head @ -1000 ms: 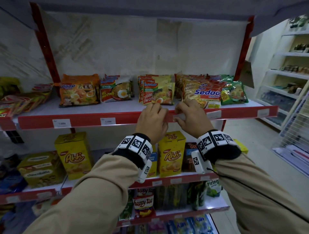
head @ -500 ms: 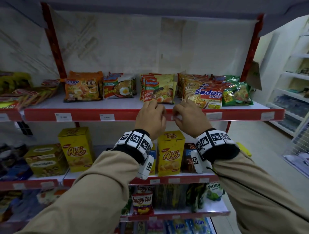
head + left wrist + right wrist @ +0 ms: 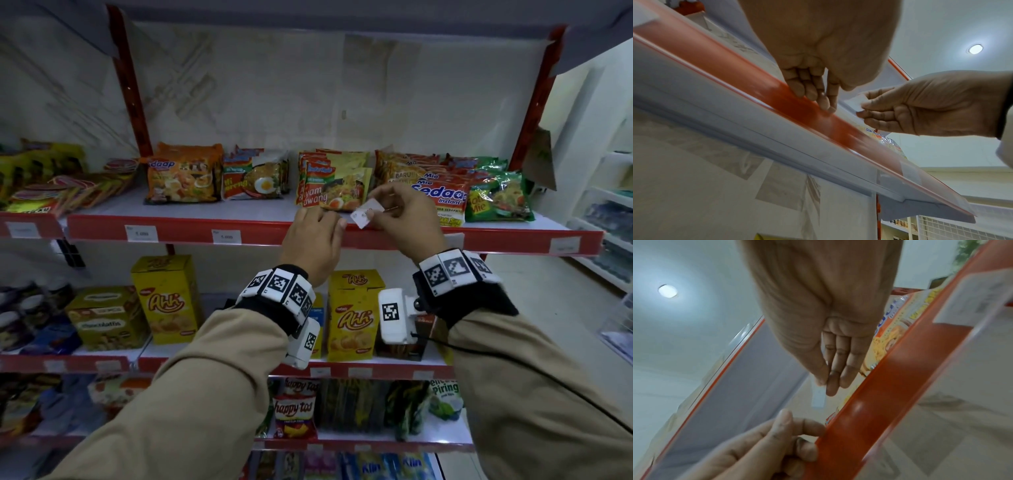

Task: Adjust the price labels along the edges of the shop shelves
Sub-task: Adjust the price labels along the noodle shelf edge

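Our right hand [image 3: 407, 219] pinching small white paper price label [image 3: 365, 213] between thumb and fingers, label lifted just above red plastic shelf edge strip [image 3: 267, 233], in front of noodle packets [image 3: 337, 181]. Our left hand [image 3: 313, 245] has fingers loosely bent, fingertips [image 3: 824, 100] resting on strip, gripping nothing.

I read "Sedaap Instant" on the red noodle packet [image 3: 442, 198], "Ahh" on the tall yellow snack box [image 3: 166, 298], "happy tos" on the red chip bag [image 3: 295, 416], and "5.000" on the white price label [image 3: 226, 236].
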A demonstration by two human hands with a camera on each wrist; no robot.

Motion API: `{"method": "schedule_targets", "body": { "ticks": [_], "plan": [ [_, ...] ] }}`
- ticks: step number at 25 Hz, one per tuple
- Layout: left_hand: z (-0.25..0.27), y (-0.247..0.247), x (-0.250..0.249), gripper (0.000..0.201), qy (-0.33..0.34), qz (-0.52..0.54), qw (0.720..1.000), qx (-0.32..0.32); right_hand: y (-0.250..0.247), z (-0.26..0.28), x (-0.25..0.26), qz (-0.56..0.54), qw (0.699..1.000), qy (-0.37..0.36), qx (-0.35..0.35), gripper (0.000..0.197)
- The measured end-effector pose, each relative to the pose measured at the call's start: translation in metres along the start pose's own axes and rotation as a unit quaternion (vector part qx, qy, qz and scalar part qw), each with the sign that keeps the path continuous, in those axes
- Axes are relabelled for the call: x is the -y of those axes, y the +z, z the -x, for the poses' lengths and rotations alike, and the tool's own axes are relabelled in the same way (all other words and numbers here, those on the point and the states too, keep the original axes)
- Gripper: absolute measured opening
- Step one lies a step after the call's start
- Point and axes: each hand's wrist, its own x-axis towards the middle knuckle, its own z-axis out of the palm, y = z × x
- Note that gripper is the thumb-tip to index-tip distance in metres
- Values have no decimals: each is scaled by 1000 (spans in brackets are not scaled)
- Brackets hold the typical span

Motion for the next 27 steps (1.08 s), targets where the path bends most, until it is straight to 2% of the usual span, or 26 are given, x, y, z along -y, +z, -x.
{"method": "schedule_targets", "body": {
  "ticks": [2, 5, 7, 9, 11, 14, 17, 24, 27],
  "plan": [
    [2, 2, 1, 37, 1, 22, 1000, -13, 6, 5, -2, -103, 994, 38, 1, 26],
    [2, 3, 2, 35, 3, 34, 999, -23, 19, 13, -6, -167, 983, 71, 10, 24],
    [1, 4, 3, 27, 3, 34, 999, -34, 23, 16, -10, -150, 986, 67, 19, 19],
    [2, 6, 4, 19, 9, 29, 998, -48, 22, 19, -13, -64, 997, 30, 21, 11],
    [3, 8, 4, 19, 13, 16, 999, -49, 19, 21, -14, 25, 999, -18, 25, 8],
    [3, 7, 5, 21, 24, 9, 999, -39, 15, 19, -13, 75, 996, -41, 32, 9],
    [3, 4, 7, 22, 31, 15, 999, -25, 17, 13, -10, 79, 996, -32, 39, 4],
    [4, 3, 9, 22, 33, 32, 999, -24, 19, 12, -9, -21, 999, -20, 30, 9],
    [4, 4, 9, 22, 35, 31, 999, -27, 15, 13, -11, -15, 999, -9, 30, 5]
  ]
}}
